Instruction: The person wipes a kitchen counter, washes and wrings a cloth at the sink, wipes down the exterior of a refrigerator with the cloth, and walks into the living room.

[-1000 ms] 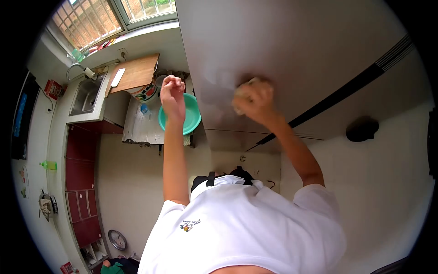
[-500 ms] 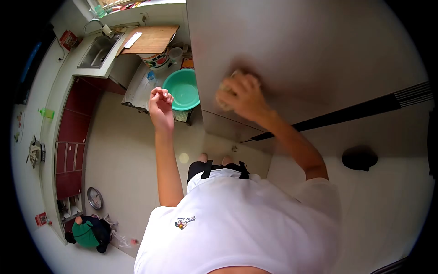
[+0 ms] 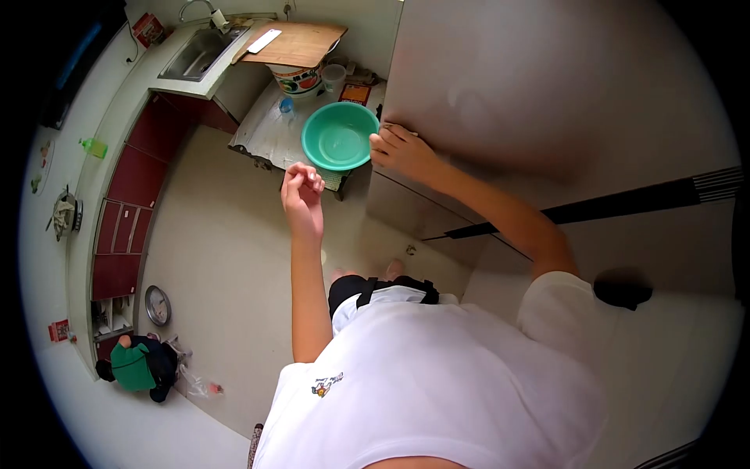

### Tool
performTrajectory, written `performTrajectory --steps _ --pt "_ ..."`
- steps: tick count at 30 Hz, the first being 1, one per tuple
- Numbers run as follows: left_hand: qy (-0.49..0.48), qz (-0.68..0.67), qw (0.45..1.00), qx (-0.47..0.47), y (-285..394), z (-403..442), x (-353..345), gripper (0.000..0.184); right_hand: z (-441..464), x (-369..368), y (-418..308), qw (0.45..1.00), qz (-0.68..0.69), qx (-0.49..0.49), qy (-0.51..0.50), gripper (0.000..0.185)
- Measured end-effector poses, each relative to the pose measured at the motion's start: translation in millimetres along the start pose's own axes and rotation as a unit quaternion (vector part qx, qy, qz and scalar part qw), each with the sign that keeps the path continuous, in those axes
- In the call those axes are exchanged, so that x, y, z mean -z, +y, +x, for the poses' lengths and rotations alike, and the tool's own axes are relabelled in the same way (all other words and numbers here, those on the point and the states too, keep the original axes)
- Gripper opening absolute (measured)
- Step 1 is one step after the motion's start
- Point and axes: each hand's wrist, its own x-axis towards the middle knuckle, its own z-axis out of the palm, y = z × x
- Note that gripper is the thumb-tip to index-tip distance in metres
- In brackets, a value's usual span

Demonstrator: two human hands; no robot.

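Note:
My right hand (image 3: 405, 152) presses against the left edge of a large grey door panel (image 3: 500, 70), which looks like a refrigerator's. Its fingers are curled round a cloth that is almost wholly hidden under them now; half a second ago its pale tan folds showed. My left hand (image 3: 303, 191) hovers in the air with fingers curled in towards the palm, and nothing shows in it. Just behind it, a green plastic basin (image 3: 341, 137) rests on a low table (image 3: 262, 129), close to my right hand's fingertips.
A wooden cutting board (image 3: 301, 47) with a cleaver (image 3: 264, 41) on it lies over a patterned bucket (image 3: 297, 78). Along the left run a sink (image 3: 199, 56), red cabinets (image 3: 141, 176) and a green bottle (image 3: 94, 148). A dark strip (image 3: 625, 205) crosses the grey panel.
My right hand has slid across the grey panel to its left edge, and the cloth has become hidden. My view has shifted left; my left hand keeps its curled pose.

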Motion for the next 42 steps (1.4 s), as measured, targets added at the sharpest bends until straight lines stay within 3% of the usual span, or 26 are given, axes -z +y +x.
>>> performTrajectory --steps 2,4,5,8,10,12,14,15,16,18,21,23,24,26,27,28,30,31,33,34,35,36,39,40,42 --pt "-0.014 0.021 0.999 0.032 11 -9 18 0.007 -1 27 10 0.994 0.111 -0.015 -0.018 0.028" --pt "0.002 0.025 0.998 0.059 15 -12 31 0.007 41 94 68 0.998 0.021 -0.062 0.023 0.029" --pt "0.015 0.03 0.997 0.065 10 -7 44 0.007 63 129 102 0.991 -0.028 -0.131 0.033 0.04" --pt "0.001 0.044 0.995 0.092 11 0 49 0.006 96 214 177 0.94 -0.11 -0.282 0.157 0.041" --pt "-0.022 0.066 0.99 0.12 13 4 50 0.007 97 237 197 0.899 -0.158 -0.322 0.251 0.041" --pt "-0.056 0.074 0.984 0.151 12 7 55 0.006 79 219 179 0.879 -0.158 -0.351 0.281 0.042" --pt "-0.05 0.077 0.979 0.181 3 6 52 0.005 37 158 120 0.911 -0.102 -0.338 0.212 0.043" --pt "-0.065 0.083 0.975 0.195 1 5 50 0.005 22 135 73 0.939 -0.141 -0.305 0.069 0.033" --pt "-0.077 0.081 0.972 0.206 -1 2 48 0.005 -6 106 34 0.965 -0.082 -0.24 -0.069 0.034" --pt "-0.124 0.095 0.962 0.226 -1 -1 43 0.006 -68 67 -20 0.968 -0.122 -0.159 -0.149 0.034" --pt "-0.169 0.11 0.943 0.263 1 -4 42 0.007 -84 117 -6 0.951 -0.07 -0.249 -0.168 0.048" --pt "-0.169 0.127 0.934 0.286 -6 -6 49 0.009 -69 180 42 0.929 -0.138 -0.332 -0.093 0.043" --pt "-0.174 0.13 0.932 0.289 -11 -9 49 0.009 -66 206 72 0.906 -0.052 -0.419 -0.016 0.049" --pt "-0.167 0.138 0.924 0.316 -22 -17 52 0.009 -36 270 125 0.861 -0.091 -0.479 0.144 0.056" --pt "-0.177 0.139 0.917 0.329 -30 -19 55 0.009 -20 294 145 0.838 -0.218 -0.451 0.219 0.057" --pt "-0.179 0.14 0.916 0.33 -40 -21 55 0.009 -16 292 149 0.836 -0.22 -0.452 0.218 0.057" --pt "-0.196 0.075 0.904 0.373 -51 -24 54 0.009 -1 276 157 0.787 -0.219 -0.48 0.321 0.062" --pt "-0.153 0.036 0.898 0.41 -56 -25 49 0.01 -16 240 140 0.804 -0.11 -0.513 0.279 0.063" --pt "-0.15 0.052 0.895 0.416 -75 -18 59 0.011 -46 174 70 0.848 -0.185 -0.478 0.134 0.053" --pt "-0.146 0.06 0.898 0.411 -79 -20 60 0.012 -71 150 28 0.875 -0.146 -0.459 0.051 0.047" --pt "-0.135 0.079 0.899 0.408 -74 -26 55 0.013 -90 143 -12 0.874 -0.119 -0.47 -0.039 0.045" --pt "-0.146 0.083 0.895 0.412 -76 -27 57 0.013 -120 127 -50 0.861 -0.073 -0.5 -0.053 0.048" --pt "-0.153 0.195 0.87 0.426 -86 -25 104 0.013 -199 118 -162 0.761 0.041 -0.64 -0.097 0.047" --pt "-0.174 0.313 0.836 0.416 -93 -25 134 0.013 -225 119 -205 0.709 0.054 -0.692 -0.123 0.044" --pt "-0.218 0.507 0.724 0.414 -96 -30 205 0.013 -301 109 -306 0.525 0.216 -0.8 -0.195 0.038"
